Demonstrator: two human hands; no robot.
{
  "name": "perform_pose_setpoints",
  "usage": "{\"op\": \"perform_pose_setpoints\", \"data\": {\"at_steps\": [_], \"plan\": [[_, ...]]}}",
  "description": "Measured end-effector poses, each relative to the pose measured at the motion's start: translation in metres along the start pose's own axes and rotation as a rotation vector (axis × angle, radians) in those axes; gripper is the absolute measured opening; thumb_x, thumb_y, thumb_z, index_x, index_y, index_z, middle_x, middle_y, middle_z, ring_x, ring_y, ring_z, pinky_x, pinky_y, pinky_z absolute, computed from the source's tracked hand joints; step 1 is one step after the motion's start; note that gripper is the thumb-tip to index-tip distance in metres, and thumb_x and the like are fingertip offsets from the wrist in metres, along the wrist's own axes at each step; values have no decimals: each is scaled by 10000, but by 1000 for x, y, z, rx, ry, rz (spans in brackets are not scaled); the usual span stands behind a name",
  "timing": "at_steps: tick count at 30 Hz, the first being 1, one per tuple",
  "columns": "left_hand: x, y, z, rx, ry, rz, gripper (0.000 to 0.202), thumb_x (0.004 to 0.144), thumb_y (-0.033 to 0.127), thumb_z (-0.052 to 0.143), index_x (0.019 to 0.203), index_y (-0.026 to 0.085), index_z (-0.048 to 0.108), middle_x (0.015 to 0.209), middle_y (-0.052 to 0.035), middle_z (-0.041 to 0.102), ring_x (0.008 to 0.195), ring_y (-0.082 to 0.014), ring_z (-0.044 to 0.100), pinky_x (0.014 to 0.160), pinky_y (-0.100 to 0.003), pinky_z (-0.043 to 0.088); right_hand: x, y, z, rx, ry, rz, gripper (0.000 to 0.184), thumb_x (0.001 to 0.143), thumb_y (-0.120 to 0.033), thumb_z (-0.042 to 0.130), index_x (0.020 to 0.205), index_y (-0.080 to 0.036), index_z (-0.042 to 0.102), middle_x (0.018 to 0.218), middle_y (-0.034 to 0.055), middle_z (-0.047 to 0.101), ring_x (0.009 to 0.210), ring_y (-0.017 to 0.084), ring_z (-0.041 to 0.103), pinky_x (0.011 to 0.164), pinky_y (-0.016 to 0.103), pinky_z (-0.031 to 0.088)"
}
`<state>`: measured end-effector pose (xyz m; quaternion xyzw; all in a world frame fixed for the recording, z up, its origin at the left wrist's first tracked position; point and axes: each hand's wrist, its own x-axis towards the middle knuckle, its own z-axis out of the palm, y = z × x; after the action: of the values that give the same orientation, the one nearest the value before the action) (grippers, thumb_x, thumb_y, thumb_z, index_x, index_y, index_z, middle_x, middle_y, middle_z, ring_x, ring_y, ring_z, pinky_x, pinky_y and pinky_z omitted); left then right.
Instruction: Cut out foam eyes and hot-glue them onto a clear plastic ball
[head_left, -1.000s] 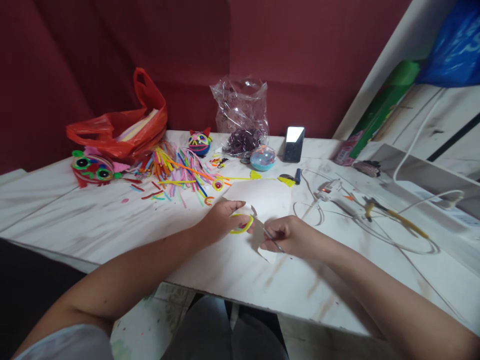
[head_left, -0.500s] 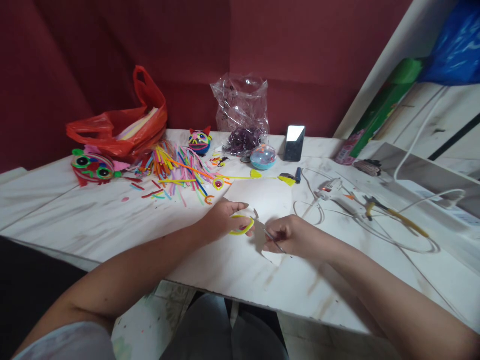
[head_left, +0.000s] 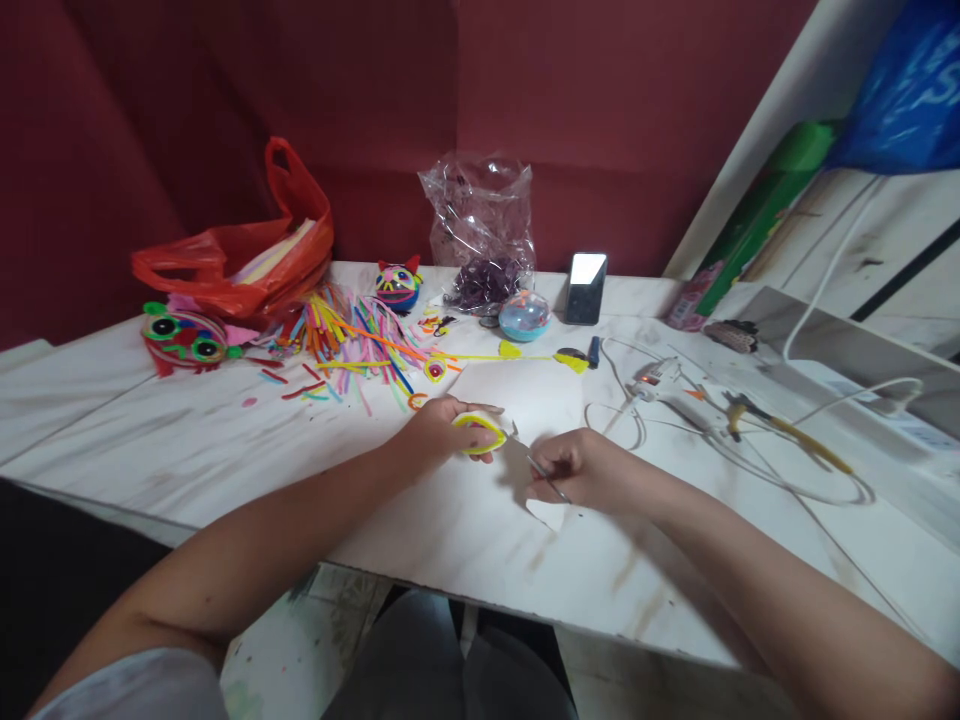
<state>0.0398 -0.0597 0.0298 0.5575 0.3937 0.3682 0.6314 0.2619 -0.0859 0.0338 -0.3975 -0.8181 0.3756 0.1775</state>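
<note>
Head view: the left hand (head_left: 441, 430) is pinching a yellow-edged eye cutout (head_left: 495, 437) between its fingers, holding it near a white sheet (head_left: 525, 387). The right hand (head_left: 577, 468) is gripping scissors (head_left: 537, 466), its fingers curling around them and the tips pointing toward the cutout. A paper scrap (head_left: 547, 514) is showing just below the right hand. On the surface (head_left: 262, 450), a second eye (head_left: 435, 369) is lying beyond the left hand, beside colourful pipe cleaners (head_left: 360, 340), while a phone (head_left: 586, 296) is standing farther back.

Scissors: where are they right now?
In the head view, the scissors are in the right hand, just right of the yellow-edged piece in the left hand.
</note>
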Motion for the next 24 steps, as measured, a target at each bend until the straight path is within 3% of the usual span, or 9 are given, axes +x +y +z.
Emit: {"op": "perform_pose_setpoints", "data": {"at_steps": [3,10,18,24], "plan": [[-1,0,1,63,7,-14,289,576,274,785,807,116,713,636,-29,689,541,-126,620,583,-247,471,0,0,1,-25,-10,0,452,748,-438,632,554,-196,303,571,-64,306,545,76,247,484,239,214],[-4,5,4,209,56,-20,308,620,205,743,922,143,735,631,-20,704,568,-128,630,596,-233,479,-1,-4,-2,52,-70,44,473,734,-434,652,528,-202,295,549,-71,295,521,72,258,479,242,232],[-8,12,8,356,14,12,127,635,232,705,712,131,718,568,-27,667,561,-131,600,562,-230,453,0,-5,0,0,-57,31,442,739,-419,638,532,-200,314,541,-68,311,526,78,286,482,240,242],[-7,7,5,376,30,14,172,645,275,699,749,140,723,615,-33,685,574,-128,598,552,-225,449,0,-5,0,-15,-37,21,470,742,-434,628,532,-204,276,543,-70,287,529,78,257,486,240,237]]}}
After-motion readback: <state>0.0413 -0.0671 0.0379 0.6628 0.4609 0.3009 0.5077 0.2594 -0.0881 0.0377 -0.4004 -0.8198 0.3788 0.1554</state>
